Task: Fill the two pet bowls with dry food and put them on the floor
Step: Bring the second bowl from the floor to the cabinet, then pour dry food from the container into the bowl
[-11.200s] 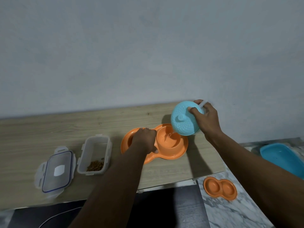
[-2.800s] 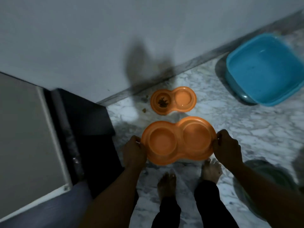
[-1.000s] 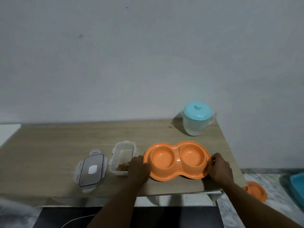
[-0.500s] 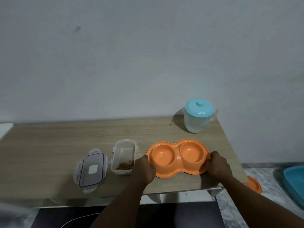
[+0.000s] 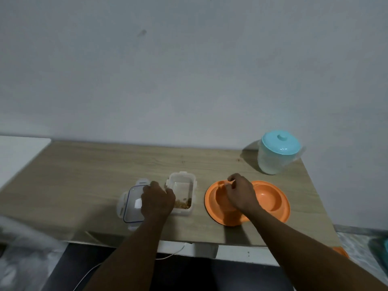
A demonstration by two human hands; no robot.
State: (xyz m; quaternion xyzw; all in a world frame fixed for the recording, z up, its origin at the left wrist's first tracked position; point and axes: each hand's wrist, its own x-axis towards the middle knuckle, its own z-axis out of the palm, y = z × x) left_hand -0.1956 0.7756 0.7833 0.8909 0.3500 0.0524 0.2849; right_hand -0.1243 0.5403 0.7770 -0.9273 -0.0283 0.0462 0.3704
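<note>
A pale wooden tabletop (image 5: pixel 88 177) set against a plain grey wall is seen from above, and every place here is given from the orange plastic double pet bowl (image 5: pixel 270 201) lying near its front right edge. Above the bowl's left well the fingertips (image 5: pixel 229 182) of the right hand (image 5: pixel 241 195) are drawn together and curled as in a pinch; whether kibble is held between them cannot be told, and the well beneath is hidden by the hand. To the left of the bowl, the left hand (image 5: pixel 157 202) is wrapped loosely round the left wall of a clear rectangular food container (image 5: pixel 182 193), evidently to steady it while food is taken; only a little brown kibble (image 5: pixel 183 204) is left at its near end. Its clear snap lid (image 5: pixel 128 203) lies flat just further left, partly under that hand. Behind the bowl to the right stands a translucent jug with a turquoise lid (image 5: pixel 277 155). Half a second earlier both hands gripped the bowl's two ends; both have since been released, the bowl being left on the table, not yet on the floor.
</note>
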